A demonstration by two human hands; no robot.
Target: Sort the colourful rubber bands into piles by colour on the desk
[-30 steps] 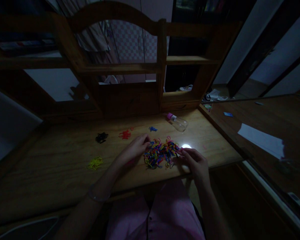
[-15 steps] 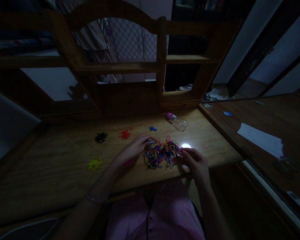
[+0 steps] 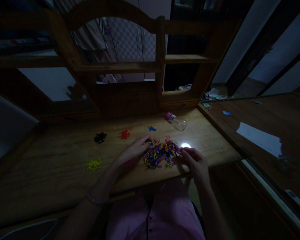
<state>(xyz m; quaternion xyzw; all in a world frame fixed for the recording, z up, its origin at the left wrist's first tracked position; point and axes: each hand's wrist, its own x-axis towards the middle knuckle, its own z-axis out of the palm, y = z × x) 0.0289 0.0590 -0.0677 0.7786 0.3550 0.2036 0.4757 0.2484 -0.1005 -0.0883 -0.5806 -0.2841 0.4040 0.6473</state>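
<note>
A heap of small multicoloured loops that look like rubber bands [image 3: 161,155] lies near the desk's front edge, between my hands. My left hand [image 3: 135,149] is at the heap's left side. Its fingers are bent together at the upper left edge, and what is between the fingertips is too dark to make out. At the right edge, my right hand [image 3: 196,161] pinches a rubber band with thumb and forefinger. Sorted by colour, small piles lie around: black bands [image 3: 100,137], red bands [image 3: 124,134], blue bands [image 3: 152,128] and yellow bands [image 3: 94,163].
A clear bottle [image 3: 178,123] with a purple cap lies on its side behind the heap. The wooden desk [image 3: 65,150] has a shelf frame [image 3: 115,68] along its back. To the right, white paper [image 3: 260,138] and a blue card [image 3: 227,113] lie on another brown surface.
My left fingers have bent and drawn back slightly at the heap's upper left edge. My right hand stays almost still. The view has shifted a little.
</note>
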